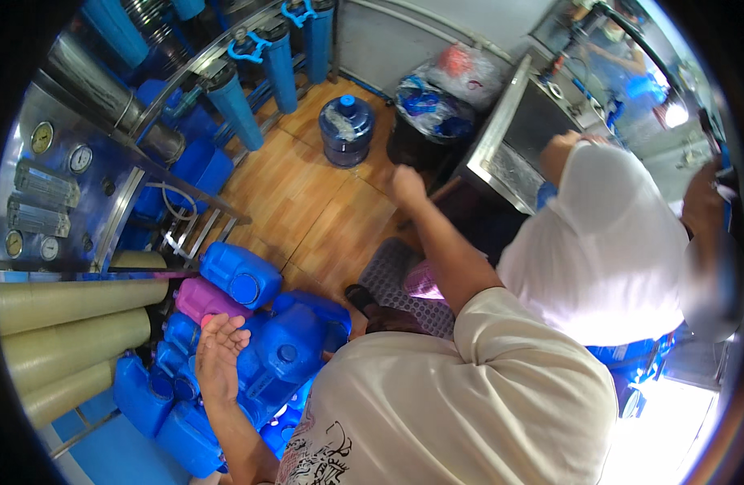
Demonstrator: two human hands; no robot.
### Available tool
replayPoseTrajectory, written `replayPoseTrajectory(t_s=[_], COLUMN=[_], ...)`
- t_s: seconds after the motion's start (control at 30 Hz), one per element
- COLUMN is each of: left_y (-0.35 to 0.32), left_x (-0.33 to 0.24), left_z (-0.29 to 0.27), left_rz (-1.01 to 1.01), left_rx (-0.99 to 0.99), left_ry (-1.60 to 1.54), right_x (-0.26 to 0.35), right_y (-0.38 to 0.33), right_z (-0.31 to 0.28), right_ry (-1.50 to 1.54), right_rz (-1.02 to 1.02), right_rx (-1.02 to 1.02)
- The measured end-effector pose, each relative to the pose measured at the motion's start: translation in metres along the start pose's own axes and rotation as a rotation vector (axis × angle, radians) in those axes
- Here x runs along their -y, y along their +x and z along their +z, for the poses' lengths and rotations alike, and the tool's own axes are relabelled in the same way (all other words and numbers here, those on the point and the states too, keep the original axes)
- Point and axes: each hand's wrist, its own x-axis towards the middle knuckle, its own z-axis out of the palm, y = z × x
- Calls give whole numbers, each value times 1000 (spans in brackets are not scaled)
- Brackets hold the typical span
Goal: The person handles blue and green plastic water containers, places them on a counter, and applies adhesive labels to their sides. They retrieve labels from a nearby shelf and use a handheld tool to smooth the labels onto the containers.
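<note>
My left hand (220, 356) hangs over a heap of blue water jugs (287, 343), fingers loosely bent and apart, holding nothing. Just beyond its fingertips lies a pink jug (206, 299). Another blue jug (241, 273) rests beside the pink one. My right arm reaches forward, and my right hand (406, 187) is curled into a fist above the tiled floor, with nothing visible in it. Nearest to that hand, farther off on the floor, stands a round clear-blue water bottle (346, 133) with a blue cap. My right hand appears apart from it.
A person in a white shirt (598, 242) stands close on my right by a steel sink (501, 137). A bag-lined black bin (424, 141) stands beyond. Blue filter housings (235, 105) and a gauge panel (61, 186) line the left. A grey mat (396, 279) lies underfoot.
</note>
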Motion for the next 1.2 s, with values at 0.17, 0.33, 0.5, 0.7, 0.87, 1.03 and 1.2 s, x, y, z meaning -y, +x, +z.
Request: replayPoseTrajectory(t_s=[0.17, 0.33, 0.5, 0.7, 0.87, 1.03, 1.2], left_y=[-7, -33, -66, -118, -178, -330, -537], left_x=[12, 46, 93, 159, 227, 301, 368], left_z=[25, 47, 76, 109, 165, 259, 320], left_rz=[23, -91, -260, -389, -504, -374, -355], left_rx=[227, 510, 767, 980, 1207, 1620, 2112], left_ry=[138, 272, 441, 718, 810, 891, 780], right_x=[-31, -58, -71, -160, -197, -155, -93], right_y=[-145, -270, -424, -636, -854, -1072, -1226], right_z=[0, -15, -39, -14, 4, 24, 87], right_ry=[-29, 152, 253, 134, 240, 310, 441], right_rz=[-90, -11, 53, 530, 963, 1270, 1559], right_rx=[263, 298, 328, 226, 62, -76, -367])
